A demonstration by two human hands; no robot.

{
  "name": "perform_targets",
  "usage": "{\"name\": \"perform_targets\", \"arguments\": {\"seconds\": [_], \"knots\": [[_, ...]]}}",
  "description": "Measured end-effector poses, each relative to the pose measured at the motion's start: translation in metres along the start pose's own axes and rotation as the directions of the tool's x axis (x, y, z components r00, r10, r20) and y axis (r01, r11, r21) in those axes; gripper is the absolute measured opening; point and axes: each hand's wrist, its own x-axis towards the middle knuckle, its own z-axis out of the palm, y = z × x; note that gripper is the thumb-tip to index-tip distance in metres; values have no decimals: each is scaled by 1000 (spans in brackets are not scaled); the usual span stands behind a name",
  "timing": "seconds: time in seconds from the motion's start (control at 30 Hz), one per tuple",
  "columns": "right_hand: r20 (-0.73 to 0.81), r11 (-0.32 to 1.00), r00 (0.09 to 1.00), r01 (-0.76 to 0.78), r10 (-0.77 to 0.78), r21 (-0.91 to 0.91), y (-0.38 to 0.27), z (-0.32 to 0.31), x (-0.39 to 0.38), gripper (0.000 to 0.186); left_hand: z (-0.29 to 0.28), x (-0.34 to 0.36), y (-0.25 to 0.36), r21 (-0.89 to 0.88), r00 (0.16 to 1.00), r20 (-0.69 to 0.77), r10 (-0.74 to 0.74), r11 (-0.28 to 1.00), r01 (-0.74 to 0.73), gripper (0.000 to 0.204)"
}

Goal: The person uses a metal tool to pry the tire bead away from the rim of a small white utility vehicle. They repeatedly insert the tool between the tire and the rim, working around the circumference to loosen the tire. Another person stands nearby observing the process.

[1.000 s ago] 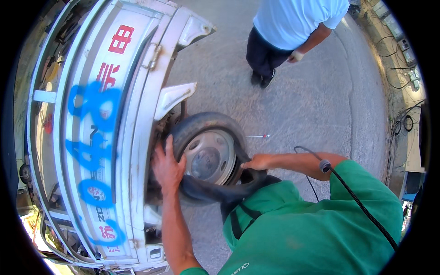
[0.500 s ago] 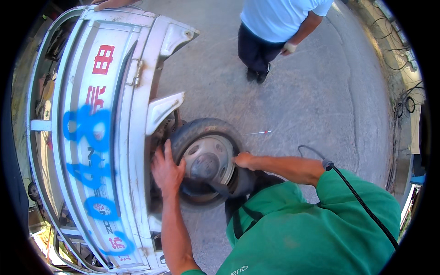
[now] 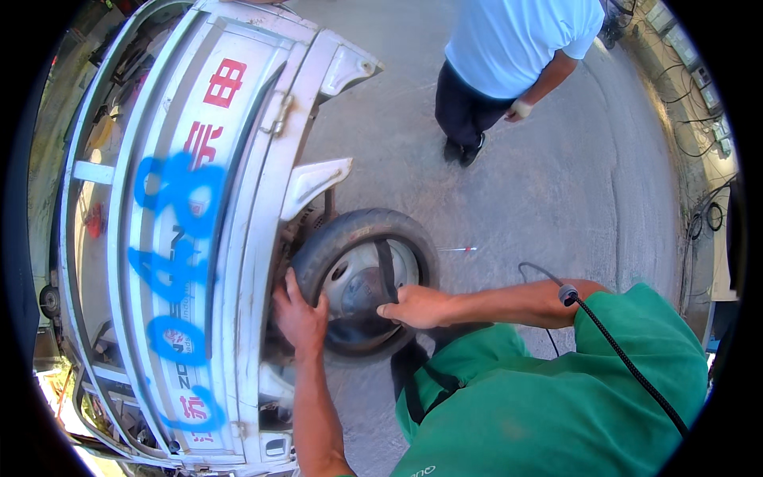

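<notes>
A black tyre (image 3: 318, 249) on a grey steel wheel rim (image 3: 343, 270) is at the side of a white truck bed (image 3: 270, 179). My left hand (image 3: 302, 318) lies against the tyre's left edge, thumb and forefinger apart; its other fingers are partly hidden. In front of the wheel my right hand (image 3: 420, 307) is closed round a dark flat strip (image 3: 385, 266), which stands up across the rim. I cannot tell whether that strip is a strap or a bar. A rounded dark hub (image 3: 359, 292) shows in the rim's middle.
Right of the tyre, a thin tool with a red part (image 3: 467, 250) lies on the concrete ground. A person in a light blue shirt (image 3: 520, 48) stands beyond. A black cord (image 3: 628, 358) runs over my green shirt. Cables (image 3: 707, 215) line the wall at right.
My right hand has moved left, from the tyre's right side to in front of the rim. The dark strip, blurred and lower before, now points up. My left hand stays by the tyre.
</notes>
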Motion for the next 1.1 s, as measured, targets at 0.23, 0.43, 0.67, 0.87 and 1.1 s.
{"name": "perform_targets", "arguments": {"seconds": [0.23,0.43,0.67,0.87,1.1], "knots": [[-77,956,986,-162,147,-246,69,19,46,82,0,-4,7,27,996,-81,49,999,-47,88],[-238,941,960,-61,147,333,93,-5,101,75,-9,-9,19,-4,999,-33,11,1000,-11,83],[-451,962,880,-28,152,271,80,5,147,65,2,-12,21,-24,998,-57,1,1000,-3,77],[-249,927,964,5,96,376,16,26,69,56,-4,-13,19,-53,999,-22,-48,997,47,75],[-80,977,997,15,2,213,-10,41,1,65,-8,-25,14,-126,989,-15,-144,982,141,75]]}}
